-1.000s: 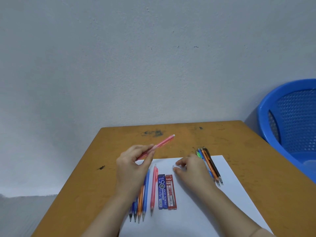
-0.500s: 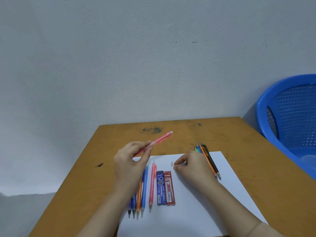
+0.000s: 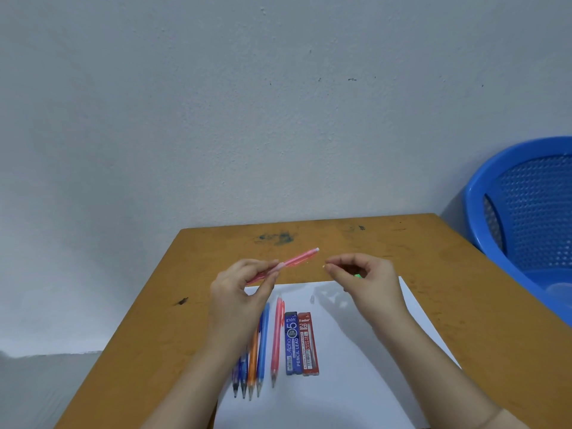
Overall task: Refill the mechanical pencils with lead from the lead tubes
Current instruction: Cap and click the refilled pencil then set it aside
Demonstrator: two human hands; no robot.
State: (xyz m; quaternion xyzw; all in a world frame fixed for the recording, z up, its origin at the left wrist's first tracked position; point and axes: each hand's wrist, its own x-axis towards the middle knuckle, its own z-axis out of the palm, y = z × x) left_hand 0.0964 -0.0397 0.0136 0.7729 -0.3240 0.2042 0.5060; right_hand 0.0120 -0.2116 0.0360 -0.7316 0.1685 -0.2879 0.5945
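Observation:
My left hand (image 3: 238, 292) pinches a pink mechanical pencil (image 3: 298, 260) above the table, its white-tipped back end pointing up and right. My right hand (image 3: 368, 280) hovers just right of that end, thumb and forefinger pressed together with nothing plainly between them. A small clear cap (image 3: 312, 299) lies on the white paper (image 3: 356, 382). Two lead tubes lie side by side on the paper, one blue (image 3: 292, 343) and one red (image 3: 309, 343). Left of them lie another pink pencil (image 3: 276, 339) and several blue and orange pencils (image 3: 258, 357).
The paper lies on a brown wooden table (image 3: 464, 305) against a grey wall. A green pencil tip (image 3: 358, 276) peeks from under my right hand, which hides the other pencils there. A blue plastic basket (image 3: 526, 212) stands to the right of the table.
My right hand has let go of the small cap on the paper and risen toward the back end of the pink pencil. My left hand stays holding that pencil.

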